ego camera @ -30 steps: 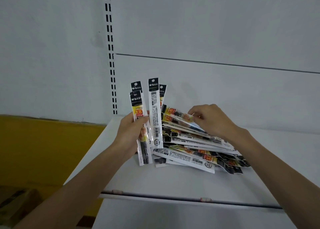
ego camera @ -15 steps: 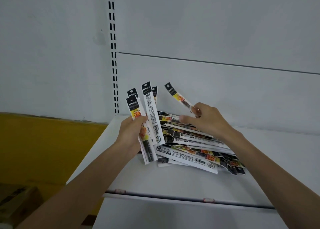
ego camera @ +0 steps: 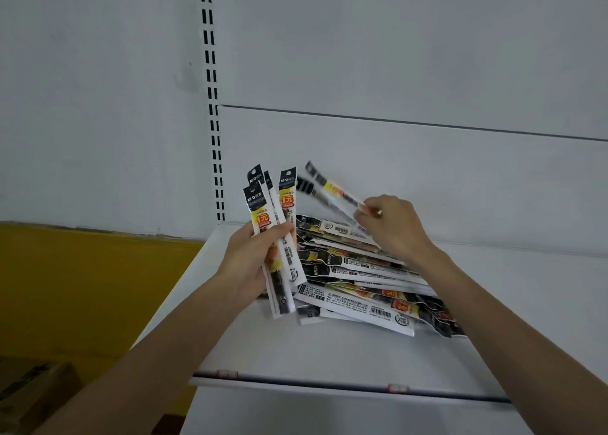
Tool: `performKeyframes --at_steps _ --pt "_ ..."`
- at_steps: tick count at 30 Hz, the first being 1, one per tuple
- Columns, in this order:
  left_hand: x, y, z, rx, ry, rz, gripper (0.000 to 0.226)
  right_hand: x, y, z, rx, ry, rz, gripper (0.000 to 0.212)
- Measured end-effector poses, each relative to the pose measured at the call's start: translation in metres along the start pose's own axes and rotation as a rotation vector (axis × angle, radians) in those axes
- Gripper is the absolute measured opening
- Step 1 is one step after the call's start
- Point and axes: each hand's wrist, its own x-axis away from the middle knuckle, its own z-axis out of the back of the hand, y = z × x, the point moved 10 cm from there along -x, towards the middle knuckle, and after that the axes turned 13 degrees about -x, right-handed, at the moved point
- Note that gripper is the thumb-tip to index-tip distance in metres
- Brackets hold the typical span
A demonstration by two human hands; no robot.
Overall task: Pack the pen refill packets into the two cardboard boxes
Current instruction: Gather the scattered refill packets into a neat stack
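My left hand (ego camera: 250,257) grips a fanned bunch of pen refill packets (ego camera: 263,217), white with black tops and yellow labels, held upright above the shelf. My right hand (ego camera: 391,227) pinches the end of one more packet (ego camera: 332,191), blurred, slanting up and left toward the bunch. Below both hands a loose pile of packets (ego camera: 362,280) lies flat on the white shelf (ego camera: 329,352). Part of a cardboard box (ego camera: 29,392) shows at the bottom left corner, below the shelf.
The shelf's front edge (ego camera: 329,385) carries a dark price rail with two clips. A white back panel and a slotted upright (ego camera: 212,105) rise behind the pile. A yellow surface (ego camera: 82,286) lies left of the shelf.
My right hand lifted one packet off the pile and has swung it up and left toward the bunch. The left hand's bunch has shifted and tilted slightly.
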Motion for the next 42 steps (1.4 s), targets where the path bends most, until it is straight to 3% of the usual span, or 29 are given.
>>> performKeyframes --at_steps 3,7,13,18,23,28,37,42 --pt "0.000 0.006 -0.005 0.003 -0.032 -0.039 0.018 0.004 -0.015 -0.002 -0.441 -0.029 -0.067 0.020" --pt "0.005 0.015 -0.029 0.050 -0.151 -0.058 0.020 0.014 -0.036 -0.031 -0.441 -0.121 -0.060 0.019" --pt "0.006 0.024 -0.025 0.017 -0.072 -0.116 0.017 0.026 -0.044 -0.047 -0.797 -0.214 -0.182 0.032" --pt "0.011 0.033 -0.019 -0.086 0.027 -0.204 0.007 0.026 -0.056 -0.038 -0.603 -0.180 0.028 0.031" --pt "0.012 0.044 -0.017 -0.121 0.132 -0.267 0.004 0.024 -0.038 -0.010 -0.704 -0.003 -0.011 0.035" --pt "0.009 0.041 -0.042 -0.131 0.037 -0.236 0.003 0.028 -0.021 0.007 -0.772 0.038 -0.071 0.028" --pt "0.022 0.048 -0.105 -0.174 -0.060 -0.243 0.007 0.036 0.013 0.056 -0.828 0.199 -0.107 0.038" --pt "0.037 0.041 -0.144 -0.174 -0.090 -0.239 0.008 0.042 0.015 0.061 -0.894 -0.031 -0.045 0.017"
